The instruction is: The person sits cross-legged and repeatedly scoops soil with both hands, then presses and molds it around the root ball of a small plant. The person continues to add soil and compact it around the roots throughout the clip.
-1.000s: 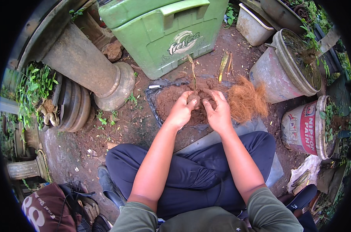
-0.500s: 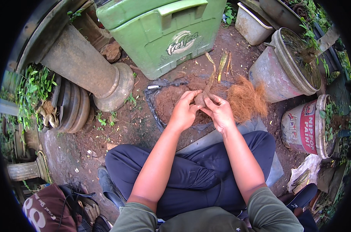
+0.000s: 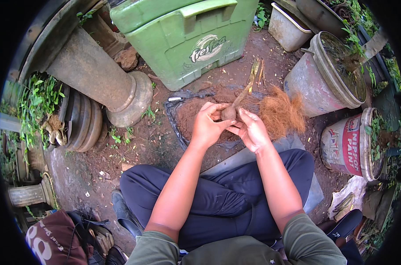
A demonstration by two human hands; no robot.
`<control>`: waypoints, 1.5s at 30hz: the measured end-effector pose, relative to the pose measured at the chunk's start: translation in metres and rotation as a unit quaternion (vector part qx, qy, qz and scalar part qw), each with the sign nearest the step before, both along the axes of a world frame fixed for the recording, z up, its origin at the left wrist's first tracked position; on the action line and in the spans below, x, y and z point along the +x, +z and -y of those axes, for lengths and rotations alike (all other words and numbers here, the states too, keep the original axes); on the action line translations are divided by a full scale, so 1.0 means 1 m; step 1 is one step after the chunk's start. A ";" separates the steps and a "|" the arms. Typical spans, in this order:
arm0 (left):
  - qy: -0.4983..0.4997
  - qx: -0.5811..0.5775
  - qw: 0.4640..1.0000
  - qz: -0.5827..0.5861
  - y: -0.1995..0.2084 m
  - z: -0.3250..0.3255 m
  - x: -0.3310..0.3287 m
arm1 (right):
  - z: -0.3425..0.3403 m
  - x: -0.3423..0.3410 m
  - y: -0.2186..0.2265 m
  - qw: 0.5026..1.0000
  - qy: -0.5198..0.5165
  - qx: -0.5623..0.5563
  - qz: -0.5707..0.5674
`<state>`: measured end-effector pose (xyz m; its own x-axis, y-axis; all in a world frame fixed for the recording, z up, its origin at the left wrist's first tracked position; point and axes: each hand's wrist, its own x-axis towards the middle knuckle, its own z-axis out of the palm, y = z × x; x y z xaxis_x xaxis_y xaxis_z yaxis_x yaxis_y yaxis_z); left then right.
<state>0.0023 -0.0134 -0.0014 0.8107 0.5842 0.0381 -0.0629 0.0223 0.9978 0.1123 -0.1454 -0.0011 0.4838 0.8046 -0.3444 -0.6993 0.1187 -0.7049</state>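
Note:
Just in front of my lap, my left hand (image 3: 210, 125) is closed around a round brown ball with a stem (image 3: 228, 113), either a bulb or a lump of soil; I cannot tell which. Its long brownish stem rises away from me to a withered, yellowish tip. My right hand (image 3: 253, 129) is beside it, palm partly turned up and fingers apart, with the fingertips near the ball's underside. Beneath both hands, loose brown soil (image 3: 192, 115) lies on a black plastic sheet (image 3: 173, 122). Close to my right hand rests a heap of orange-brown coconut fibre (image 3: 281, 111).
A large green cooler box (image 3: 187, 48) stands ahead, with a concrete pillar (image 3: 94, 73) to its left. On the right are a water-filled bucket (image 3: 311, 84) and a white-and-red paint bucket (image 3: 342, 145). A maroon bag (image 3: 59, 240) lies at lower left.
The stemmed ball has turned in my left hand, and its stem now leans farther right. My right thumb and fingers have eased away from it, so more of the ball shows.

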 end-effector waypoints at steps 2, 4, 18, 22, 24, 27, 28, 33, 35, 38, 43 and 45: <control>0.014 0.016 1.000 -0.014 0.003 0.002 -0.001 | -0.003 -0.003 0.002 0.999 0.005 -0.016 0.049; 0.026 0.097 0.993 -0.054 0.006 0.005 -0.002 | -0.006 -0.007 0.003 0.996 -0.014 -0.036 0.080; 0.038 0.228 0.973 -0.026 0.010 -0.003 -0.006 | 0.000 0.005 -0.004 0.997 -0.009 -0.003 0.082; 0.030 0.198 0.979 -0.027 0.012 -0.007 -0.006 | 0.006 0.013 0.008 0.998 0.033 0.043 0.009; 0.017 0.167 0.986 -0.010 0.013 -0.009 -0.005 | 0.007 0.014 0.010 0.999 0.031 0.037 0.003; -0.009 0.167 0.986 -0.013 0.014 -0.014 -0.007 | 0.006 0.011 0.010 0.998 0.020 -0.007 0.055; -0.014 0.212 0.977 -0.033 0.014 -0.016 -0.009 | 0.005 0.011 0.009 0.998 0.020 -0.011 0.059; -0.032 0.224 0.972 -0.068 0.016 -0.015 -0.010 | 0.004 0.012 0.006 0.993 0.040 -0.067 0.088; -0.034 0.164 0.985 -0.048 0.016 -0.012 -0.011 | 0.004 0.012 0.007 0.992 0.032 -0.073 0.096; -0.042 0.139 0.987 -0.071 0.014 -0.011 -0.010 | 0.005 0.014 0.009 0.992 0.039 -0.054 0.107; -0.048 0.160 0.983 -0.078 0.007 -0.010 -0.010 | 0.003 0.013 0.013 0.978 0.051 -0.069 0.189; -0.048 0.107 0.991 -0.061 0.003 -0.011 -0.008 | 0.001 0.011 0.014 0.969 0.051 -0.069 0.233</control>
<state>-0.0056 -0.0021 0.0018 0.8679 0.4940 0.0515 0.0502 -0.1904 0.9804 0.1231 -0.1468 0.0124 0.5327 0.8184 -0.2156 -0.3042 -0.0526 -0.9512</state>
